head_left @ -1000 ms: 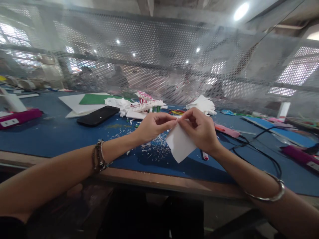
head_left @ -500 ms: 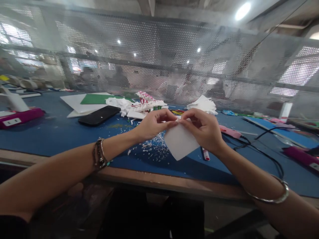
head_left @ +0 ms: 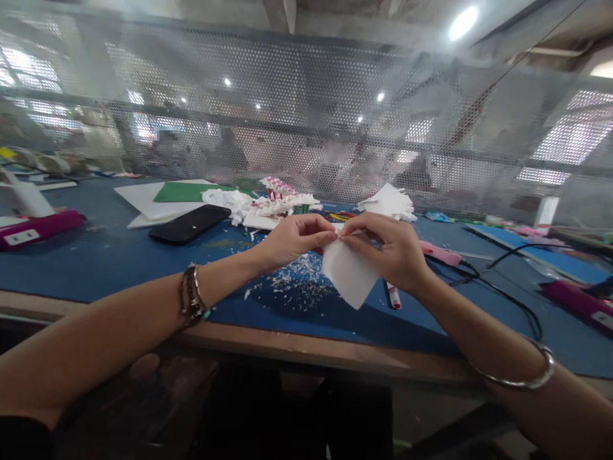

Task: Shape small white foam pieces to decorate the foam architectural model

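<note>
A thin white sheet, paper or tissue (head_left: 352, 275), hangs from my fingers above the blue table. My left hand (head_left: 294, 241) pinches it at the top with thumb and forefinger. Close beside, my right hand (head_left: 390, 246) grips the same upper edge, fingertips nearly touching the left ones. What exactly lies between the fingertips is too small to make out. Small white scraps (head_left: 297, 284) are scattered on the table under the hands. Just behind are a stack of white sheets (head_left: 389, 203) and a heap of folded white pieces (head_left: 287, 206) with pink and green parts.
A black phone (head_left: 190, 223) lies left, near a green sheet (head_left: 184, 191) on white boards (head_left: 138, 198). To the right are a red-and-white marker (head_left: 394, 297), a pink tool (head_left: 440, 253) with a black cord (head_left: 520, 305), and a purple bar (head_left: 575, 303). A perforated metal screen (head_left: 297, 83) stands behind.
The lower part of the white sheet has swung right and narrowed, its bottom corner now further right. Both hands keep their pinch, almost in the same place.
</note>
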`<control>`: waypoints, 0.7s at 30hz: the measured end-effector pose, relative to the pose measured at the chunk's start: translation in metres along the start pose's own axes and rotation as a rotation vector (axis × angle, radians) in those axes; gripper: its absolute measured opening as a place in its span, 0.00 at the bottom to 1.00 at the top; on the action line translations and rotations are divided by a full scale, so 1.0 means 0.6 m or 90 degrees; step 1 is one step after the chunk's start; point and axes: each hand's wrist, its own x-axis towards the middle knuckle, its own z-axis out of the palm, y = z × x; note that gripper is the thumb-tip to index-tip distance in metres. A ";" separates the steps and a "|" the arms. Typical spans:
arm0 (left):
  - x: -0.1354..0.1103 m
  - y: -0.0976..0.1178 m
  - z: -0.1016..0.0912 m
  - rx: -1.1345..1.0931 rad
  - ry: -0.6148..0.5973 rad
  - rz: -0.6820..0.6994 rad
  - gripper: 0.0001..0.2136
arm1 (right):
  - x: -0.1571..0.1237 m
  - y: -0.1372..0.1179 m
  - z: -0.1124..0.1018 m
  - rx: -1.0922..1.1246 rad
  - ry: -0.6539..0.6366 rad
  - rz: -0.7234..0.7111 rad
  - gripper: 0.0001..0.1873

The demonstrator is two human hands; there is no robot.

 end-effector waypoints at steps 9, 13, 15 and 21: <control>-0.001 -0.001 0.003 0.097 0.031 0.054 0.04 | 0.004 -0.003 0.003 0.004 -0.071 -0.001 0.04; -0.003 -0.004 0.004 0.102 0.024 0.080 0.05 | 0.001 -0.005 0.003 0.009 -0.058 0.044 0.02; -0.003 -0.005 0.004 0.099 0.020 0.087 0.05 | 0.000 -0.006 0.004 0.019 -0.051 0.065 0.01; -0.005 -0.007 0.005 0.176 0.046 0.128 0.05 | -0.003 -0.004 0.014 0.050 -0.013 0.132 0.01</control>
